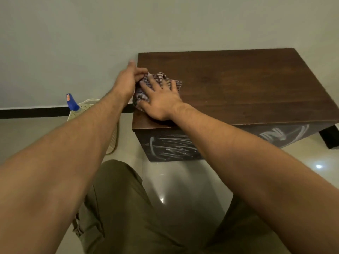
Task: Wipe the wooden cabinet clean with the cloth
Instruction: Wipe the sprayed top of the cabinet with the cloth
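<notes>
A dark brown wooden cabinet point(238, 88) stands low against the wall, with white scribble marks on its front face. A checked cloth point(161, 77) lies bunched on the top near the left edge. My right hand point(161, 101) presses flat on the cloth with fingers spread. At the cabinet's left edge my left hand point(128, 81) pinches the cloth's left side between thumb and fingers.
A cream perforated basket point(86, 107) with a blue-topped spray bottle point(72, 102) stands on the floor left of the cabinet. The grey wall rises behind. Glossy tiled floor and my olive-clad legs fill the foreground.
</notes>
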